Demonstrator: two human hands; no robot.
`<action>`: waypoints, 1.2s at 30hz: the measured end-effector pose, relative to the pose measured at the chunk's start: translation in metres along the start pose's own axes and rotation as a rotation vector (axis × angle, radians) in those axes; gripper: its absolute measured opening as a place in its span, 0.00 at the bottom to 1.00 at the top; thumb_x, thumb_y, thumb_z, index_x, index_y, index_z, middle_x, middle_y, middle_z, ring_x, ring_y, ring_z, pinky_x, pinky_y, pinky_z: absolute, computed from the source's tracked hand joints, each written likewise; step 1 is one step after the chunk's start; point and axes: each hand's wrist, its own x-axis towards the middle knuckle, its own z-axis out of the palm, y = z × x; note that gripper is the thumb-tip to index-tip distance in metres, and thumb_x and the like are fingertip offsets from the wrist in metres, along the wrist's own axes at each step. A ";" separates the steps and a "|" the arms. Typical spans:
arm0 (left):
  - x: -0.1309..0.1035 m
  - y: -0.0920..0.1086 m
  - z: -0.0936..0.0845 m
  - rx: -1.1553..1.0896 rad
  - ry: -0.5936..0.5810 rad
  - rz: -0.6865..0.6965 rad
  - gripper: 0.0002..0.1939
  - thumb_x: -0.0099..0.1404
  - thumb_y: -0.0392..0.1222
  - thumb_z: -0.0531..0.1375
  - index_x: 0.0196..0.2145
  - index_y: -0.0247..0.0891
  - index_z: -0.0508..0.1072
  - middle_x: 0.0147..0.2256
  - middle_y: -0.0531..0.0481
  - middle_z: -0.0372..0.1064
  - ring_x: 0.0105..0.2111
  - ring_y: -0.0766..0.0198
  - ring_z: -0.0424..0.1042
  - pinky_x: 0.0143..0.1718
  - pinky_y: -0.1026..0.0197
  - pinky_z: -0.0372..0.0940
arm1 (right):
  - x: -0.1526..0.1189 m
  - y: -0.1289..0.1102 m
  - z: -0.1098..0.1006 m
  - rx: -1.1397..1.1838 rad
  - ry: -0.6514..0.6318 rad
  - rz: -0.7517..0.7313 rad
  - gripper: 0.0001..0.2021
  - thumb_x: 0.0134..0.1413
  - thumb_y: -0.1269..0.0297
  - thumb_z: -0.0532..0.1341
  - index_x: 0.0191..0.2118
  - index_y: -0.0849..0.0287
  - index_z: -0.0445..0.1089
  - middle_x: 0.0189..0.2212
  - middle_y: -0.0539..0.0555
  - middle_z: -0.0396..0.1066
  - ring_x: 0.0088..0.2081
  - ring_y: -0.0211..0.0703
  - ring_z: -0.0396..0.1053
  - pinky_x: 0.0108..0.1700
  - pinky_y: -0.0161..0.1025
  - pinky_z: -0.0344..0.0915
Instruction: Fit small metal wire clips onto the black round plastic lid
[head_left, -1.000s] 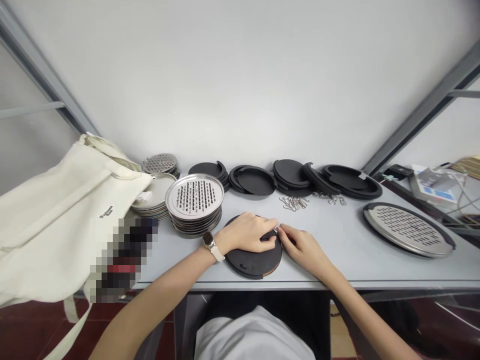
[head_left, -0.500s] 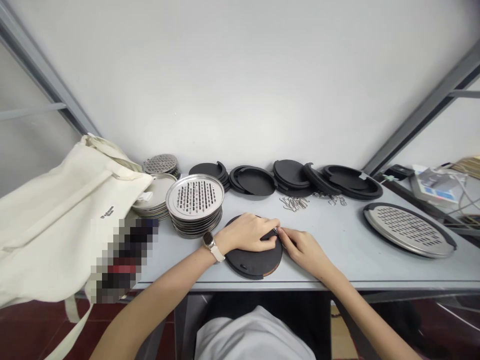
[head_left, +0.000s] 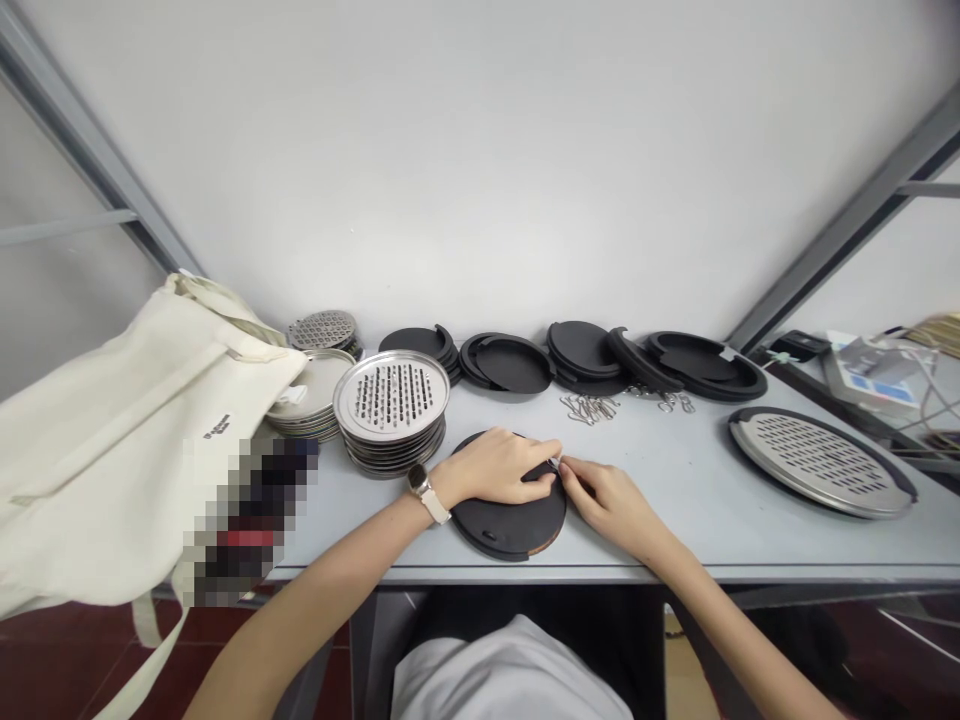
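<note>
A black round disc (head_left: 502,525) lies flat near the table's front edge, with a brownish patch on its lower right rim. Over its upper part rests my left hand (head_left: 504,466), a watch on the wrist, its fingers closed on the disc's right edge. My right hand (head_left: 600,494) is at that same edge, thumb and forefinger pinching a small shiny metal piece (head_left: 553,464) between the two hands. Behind the hands is a loose pile of metal hooks (head_left: 590,408), with a few metal rings (head_left: 675,403) to its right.
Stacked perforated metal discs (head_left: 391,397) stand left of the hands, beside plain metal discs (head_left: 311,385). Black round trays (head_left: 514,363) line the wall. A perforated disc with black edging (head_left: 825,460) lies at right. A cream bag (head_left: 142,450) covers the left end.
The small metal piece shows a little more between my fingers, and my right hand has shifted very slightly. My left hand keeps its place on the disc.
</note>
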 end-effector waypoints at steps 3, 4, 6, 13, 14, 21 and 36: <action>0.000 0.000 0.000 0.000 -0.007 -0.006 0.07 0.67 0.44 0.52 0.40 0.39 0.63 0.33 0.50 0.72 0.31 0.60 0.72 0.29 0.61 0.57 | 0.000 -0.001 -0.001 0.033 -0.003 0.012 0.20 0.65 0.59 0.44 0.25 0.57 0.61 0.20 0.50 0.67 0.22 0.39 0.64 0.28 0.36 0.54; 0.000 0.000 0.000 0.000 -0.011 -0.009 0.07 0.66 0.44 0.52 0.39 0.39 0.63 0.33 0.50 0.72 0.31 0.60 0.72 0.29 0.61 0.56 | 0.000 -0.002 -0.002 0.040 -0.005 0.015 0.20 0.65 0.58 0.44 0.24 0.57 0.61 0.20 0.50 0.67 0.22 0.39 0.63 0.28 0.36 0.54; 0.001 0.000 0.000 -0.004 -0.017 -0.015 0.08 0.66 0.45 0.52 0.39 0.39 0.63 0.33 0.50 0.72 0.31 0.60 0.72 0.29 0.62 0.56 | 0.000 -0.002 -0.002 0.052 -0.005 0.019 0.21 0.65 0.58 0.44 0.23 0.57 0.61 0.19 0.50 0.66 0.21 0.38 0.62 0.27 0.35 0.53; 0.000 0.000 0.000 -0.023 -0.012 -0.022 0.07 0.66 0.44 0.52 0.38 0.39 0.64 0.33 0.51 0.72 0.31 0.60 0.72 0.29 0.62 0.56 | -0.001 -0.003 -0.003 0.083 -0.010 0.021 0.21 0.65 0.57 0.43 0.22 0.58 0.59 0.18 0.49 0.64 0.21 0.38 0.60 0.26 0.35 0.53; 0.000 0.000 0.000 -0.022 -0.011 -0.019 0.07 0.66 0.44 0.52 0.38 0.39 0.64 0.33 0.51 0.72 0.31 0.60 0.72 0.29 0.62 0.55 | -0.001 -0.003 -0.003 0.085 -0.011 0.023 0.22 0.65 0.57 0.43 0.22 0.58 0.59 0.18 0.50 0.64 0.21 0.38 0.60 0.26 0.35 0.53; -0.001 -0.001 0.002 -0.008 0.021 -0.005 0.07 0.67 0.45 0.52 0.38 0.39 0.63 0.33 0.52 0.73 0.31 0.60 0.72 0.29 0.61 0.54 | 0.000 -0.005 -0.005 0.082 -0.019 0.049 0.22 0.65 0.55 0.42 0.21 0.57 0.55 0.18 0.51 0.64 0.21 0.39 0.60 0.27 0.36 0.54; 0.001 -0.001 0.002 -0.055 -0.006 -0.030 0.11 0.66 0.45 0.53 0.44 0.38 0.65 0.36 0.49 0.73 0.34 0.59 0.73 0.33 0.62 0.60 | -0.001 -0.004 -0.004 0.039 -0.025 0.032 0.24 0.66 0.54 0.41 0.22 0.57 0.59 0.20 0.52 0.68 0.23 0.41 0.64 0.28 0.36 0.55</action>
